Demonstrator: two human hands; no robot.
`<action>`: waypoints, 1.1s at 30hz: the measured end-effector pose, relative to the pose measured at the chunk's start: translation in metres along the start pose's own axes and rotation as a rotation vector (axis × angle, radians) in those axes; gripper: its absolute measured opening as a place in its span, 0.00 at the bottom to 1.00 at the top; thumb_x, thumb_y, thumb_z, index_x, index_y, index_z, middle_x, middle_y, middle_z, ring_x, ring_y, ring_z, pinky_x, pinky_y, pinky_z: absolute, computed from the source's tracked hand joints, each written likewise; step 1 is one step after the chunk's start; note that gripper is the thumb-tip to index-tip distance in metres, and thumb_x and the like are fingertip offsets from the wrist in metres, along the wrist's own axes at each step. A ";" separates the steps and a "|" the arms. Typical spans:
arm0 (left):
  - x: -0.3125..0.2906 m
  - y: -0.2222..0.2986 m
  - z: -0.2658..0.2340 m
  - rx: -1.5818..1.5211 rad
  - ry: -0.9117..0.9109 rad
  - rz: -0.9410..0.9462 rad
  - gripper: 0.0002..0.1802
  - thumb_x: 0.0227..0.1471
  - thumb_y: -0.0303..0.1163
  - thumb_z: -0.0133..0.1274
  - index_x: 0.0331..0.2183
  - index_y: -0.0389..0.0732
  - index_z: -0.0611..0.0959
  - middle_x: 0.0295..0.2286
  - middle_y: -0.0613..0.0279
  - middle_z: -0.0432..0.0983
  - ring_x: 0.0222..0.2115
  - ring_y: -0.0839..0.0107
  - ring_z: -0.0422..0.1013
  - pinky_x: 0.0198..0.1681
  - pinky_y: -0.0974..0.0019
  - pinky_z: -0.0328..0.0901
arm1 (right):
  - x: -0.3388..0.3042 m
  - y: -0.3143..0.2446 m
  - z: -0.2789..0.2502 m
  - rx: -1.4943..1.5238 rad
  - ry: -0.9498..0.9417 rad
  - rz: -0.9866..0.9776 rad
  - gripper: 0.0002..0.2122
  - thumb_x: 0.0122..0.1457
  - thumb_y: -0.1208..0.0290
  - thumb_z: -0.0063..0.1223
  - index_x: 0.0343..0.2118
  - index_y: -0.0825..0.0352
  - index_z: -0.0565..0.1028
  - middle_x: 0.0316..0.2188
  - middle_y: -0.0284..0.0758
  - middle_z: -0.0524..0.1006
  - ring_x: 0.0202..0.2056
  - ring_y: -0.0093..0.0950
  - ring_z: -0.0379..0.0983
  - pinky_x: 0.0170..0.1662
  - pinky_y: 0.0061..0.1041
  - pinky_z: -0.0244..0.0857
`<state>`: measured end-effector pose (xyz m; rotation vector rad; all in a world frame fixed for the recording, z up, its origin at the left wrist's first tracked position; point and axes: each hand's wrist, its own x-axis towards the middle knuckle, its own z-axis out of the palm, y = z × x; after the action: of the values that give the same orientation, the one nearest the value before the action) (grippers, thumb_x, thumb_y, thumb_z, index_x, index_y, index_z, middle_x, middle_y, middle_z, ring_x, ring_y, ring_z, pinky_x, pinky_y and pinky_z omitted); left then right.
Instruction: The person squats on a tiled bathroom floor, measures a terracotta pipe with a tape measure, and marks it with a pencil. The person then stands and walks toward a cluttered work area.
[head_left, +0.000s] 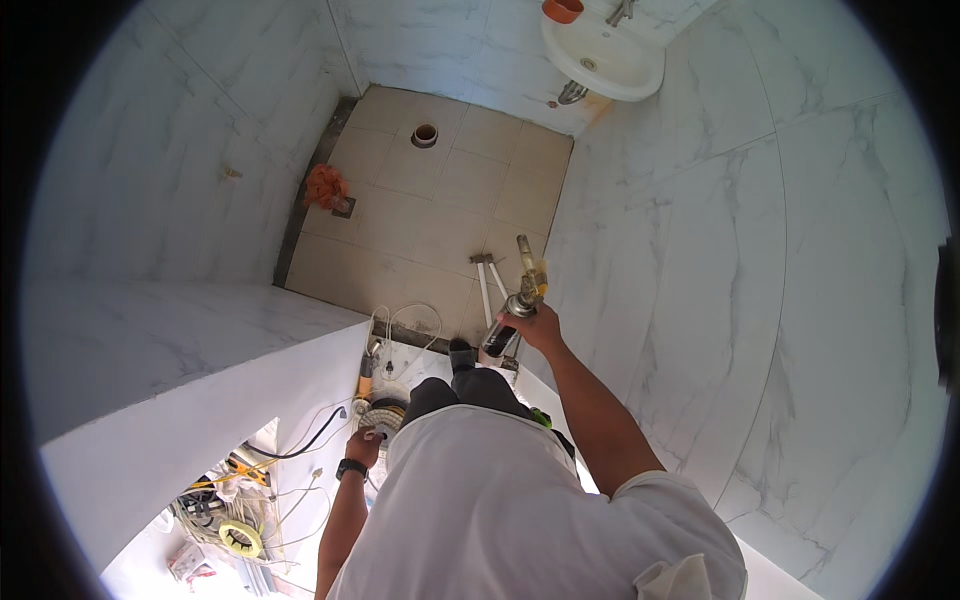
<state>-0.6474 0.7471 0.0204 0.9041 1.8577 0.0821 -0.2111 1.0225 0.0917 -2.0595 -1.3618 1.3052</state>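
My right hand (537, 328) is closed around a hand-held gas blowtorch (518, 303). Its brass-coloured nozzle (525, 252) points toward the far floor, and a yellow part shows at its side. Below my fingers hangs the dark canister (499, 340). Just left of the torch, two white-handled tools (485, 283) with dark heads stand or lean near the tiles; I cannot tell which. My left hand (366, 446) is low at my left side, its fingers curled by a round coil or reel (381, 421). A small dark thing shows at its fingertips, too small to name.
Beyond the threshold lies a beige tiled floor (400, 215) with a pipe opening (425, 136) and an orange bag (325, 187) beside a drain. A washbasin (605, 55) hangs at the far wall. White cable (425, 308) loops near my foot; cords and tools (225, 500) clutter the lower left.
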 end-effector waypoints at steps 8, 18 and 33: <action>-0.002 0.046 -0.009 0.060 -0.051 -0.112 0.27 0.53 0.49 0.61 0.50 0.42 0.83 0.44 0.48 0.83 0.48 0.55 0.78 0.53 0.57 0.71 | 0.014 0.022 0.000 0.092 0.030 0.112 0.36 0.40 0.42 0.74 0.47 0.66 0.79 0.39 0.39 0.84 0.45 0.36 0.81 0.51 0.33 0.71; 0.062 0.071 -0.003 0.378 -0.295 0.032 0.31 0.55 0.52 0.57 0.52 0.40 0.81 0.49 0.43 0.79 0.51 0.49 0.75 0.56 0.53 0.69 | 0.018 0.045 -0.011 0.178 0.120 0.251 0.34 0.41 0.43 0.74 0.44 0.68 0.81 0.35 0.36 0.84 0.38 0.32 0.82 0.45 0.30 0.73; 0.357 0.291 -0.123 0.372 -0.149 0.189 0.19 0.57 0.43 0.52 0.42 0.40 0.84 0.40 0.49 0.81 0.47 0.57 0.76 0.51 0.53 0.69 | 0.074 -0.193 -0.039 -0.022 0.025 0.097 0.36 0.41 0.52 0.78 0.48 0.75 0.76 0.39 0.41 0.81 0.39 0.32 0.80 0.47 0.31 0.73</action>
<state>-0.6583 1.2152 -0.0670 1.3048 1.6720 -0.2167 -0.2736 1.1856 0.2084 -2.1741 -1.2859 1.3046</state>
